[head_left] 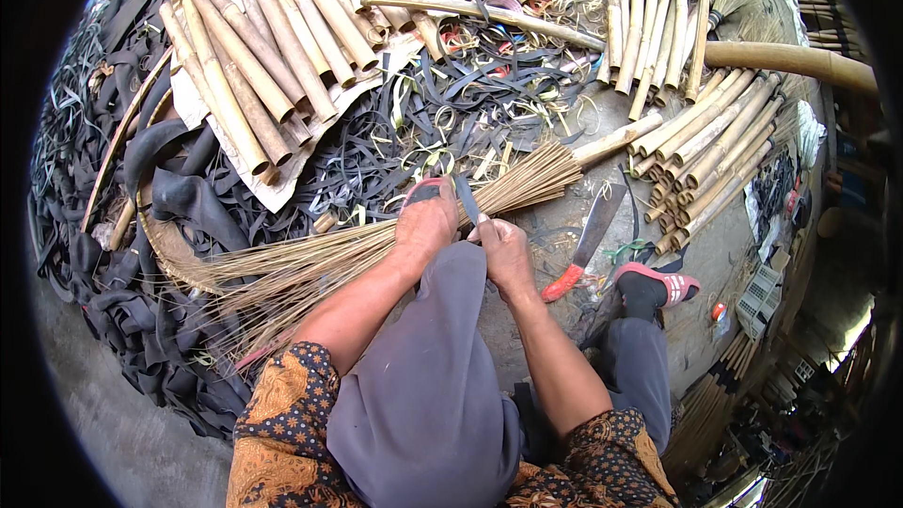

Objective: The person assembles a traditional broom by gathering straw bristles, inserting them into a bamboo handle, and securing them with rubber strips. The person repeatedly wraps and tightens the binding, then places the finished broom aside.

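Observation:
A stick broom (pixel 376 240) with a bamboo handle lies across my raised knee, its thin brown bristles fanning out to the lower left. My left hand (pixel 425 224) presses down on the bundle where the bristles gather. Beside it, my right hand (pixel 499 249) pinches a dark rubber strip (pixel 467 199) that stands up from the bundle. The broom's handle (pixel 616 138) points to the upper right.
A knife with a red handle (pixel 583 249) lies on the concrete right of my hands, near my foot in a red sandal (pixel 658 284). Bamboo sticks (pixel 273 47) are stacked behind and at the right (pixel 715 150). Black rubber strips and tubes (pixel 160 254) cover the ground left.

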### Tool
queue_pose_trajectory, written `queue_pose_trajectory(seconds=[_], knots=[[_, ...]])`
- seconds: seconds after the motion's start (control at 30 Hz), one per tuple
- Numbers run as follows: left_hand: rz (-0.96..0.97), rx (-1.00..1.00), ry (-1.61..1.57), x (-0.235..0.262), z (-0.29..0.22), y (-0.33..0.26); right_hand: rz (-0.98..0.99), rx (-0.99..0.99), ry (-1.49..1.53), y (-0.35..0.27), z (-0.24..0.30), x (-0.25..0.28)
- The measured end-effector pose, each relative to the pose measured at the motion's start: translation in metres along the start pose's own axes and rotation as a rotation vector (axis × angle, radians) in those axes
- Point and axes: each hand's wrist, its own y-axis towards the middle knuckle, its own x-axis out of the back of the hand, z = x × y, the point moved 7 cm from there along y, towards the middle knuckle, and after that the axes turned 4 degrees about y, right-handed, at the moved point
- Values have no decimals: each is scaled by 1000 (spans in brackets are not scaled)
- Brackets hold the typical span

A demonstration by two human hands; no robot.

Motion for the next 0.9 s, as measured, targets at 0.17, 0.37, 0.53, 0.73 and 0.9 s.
queue_pose_trajectory(seconds=[0.17, 0.37, 0.53, 0.73, 0.9], knots=[[15, 10, 33, -1, -4, -1, 63, -63, -15, 12, 15, -1], [14, -118, -3, 2, 1, 0, 228, -155, 66, -2, 7, -3], [295, -180, -283, 2, 14, 12, 381, -319, 213, -45, -70, 18], [798, -533, -707, -16, -18, -7, 169, 451, -381, 12, -62, 14], [905, -523, -684, -36, -19, -9, 303, 685, -385, 38, -6, 2]])
